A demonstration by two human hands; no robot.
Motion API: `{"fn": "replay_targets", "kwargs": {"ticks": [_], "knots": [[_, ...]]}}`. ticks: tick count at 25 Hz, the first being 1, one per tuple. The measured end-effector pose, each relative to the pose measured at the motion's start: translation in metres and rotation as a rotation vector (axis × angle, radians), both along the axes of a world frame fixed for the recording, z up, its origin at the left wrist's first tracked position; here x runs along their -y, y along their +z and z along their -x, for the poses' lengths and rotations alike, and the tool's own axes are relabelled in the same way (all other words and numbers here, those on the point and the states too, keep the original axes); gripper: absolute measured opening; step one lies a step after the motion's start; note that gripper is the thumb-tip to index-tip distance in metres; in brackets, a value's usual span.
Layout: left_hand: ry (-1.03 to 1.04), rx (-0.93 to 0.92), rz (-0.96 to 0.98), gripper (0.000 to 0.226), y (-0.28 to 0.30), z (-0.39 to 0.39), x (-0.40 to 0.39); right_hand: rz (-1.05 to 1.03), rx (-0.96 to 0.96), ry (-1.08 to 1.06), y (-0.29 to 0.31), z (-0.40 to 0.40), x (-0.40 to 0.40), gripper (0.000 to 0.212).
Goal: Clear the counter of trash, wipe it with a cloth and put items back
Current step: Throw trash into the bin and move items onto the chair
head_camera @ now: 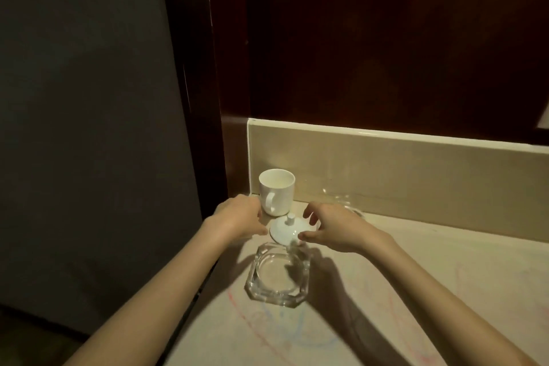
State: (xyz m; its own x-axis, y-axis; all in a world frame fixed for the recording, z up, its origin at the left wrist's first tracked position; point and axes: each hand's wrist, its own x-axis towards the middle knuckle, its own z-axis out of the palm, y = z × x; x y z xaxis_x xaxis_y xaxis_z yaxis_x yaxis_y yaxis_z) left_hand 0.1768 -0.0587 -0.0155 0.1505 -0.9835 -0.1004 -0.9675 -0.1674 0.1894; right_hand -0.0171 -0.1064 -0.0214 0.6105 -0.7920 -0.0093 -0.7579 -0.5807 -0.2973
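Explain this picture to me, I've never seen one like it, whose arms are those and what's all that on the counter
There is no machine here. A person wears a camera on the head, so you look down along their own two bare arms at a beige counter in a corner. The left hand and the right hand are either side of a white lid with a small knob; whether either hand grips it is hard to tell. Behind the lid stands an open white mug. In front of it sits a clear glass ashtray. Faint red and blue scribbles mark the counter. Something of clear glass rests by the backsplash, too blurred to name.
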Motion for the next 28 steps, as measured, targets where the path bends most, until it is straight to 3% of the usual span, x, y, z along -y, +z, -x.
{"fn": "replay_targets", "kwargs": {"ticks": [3, 9, 11, 14, 28], "knots": [[0.144, -0.168, 0.154, 0.034, -0.016, -0.001, 0.029, 0.053, -0.046, 0.03, -0.011, -0.023, 0.036, 0.046], [0.348, -0.851, 0.271, 0.027, -0.042, 0.001, 0.058, 0.109, -0.054, 0.083, -0.037, -0.048, 0.067, 0.027], [0.35, -0.988, 0.263, 0.028, -0.045, 0.002, 0.058, 0.106, -0.027, 0.1, -0.04, -0.045, 0.069, 0.018], [0.337, -1.057, 0.26, 0.028, -0.046, 0.003, 0.057, 0.099, -0.001, 0.106, -0.037, -0.036, 0.072, 0.007], [0.216, -1.142, 0.39, 0.031, -0.016, -0.003, 0.006, 0.137, 0.028, 0.126, 0.036, 0.02, 0.03, 0.013]]}}
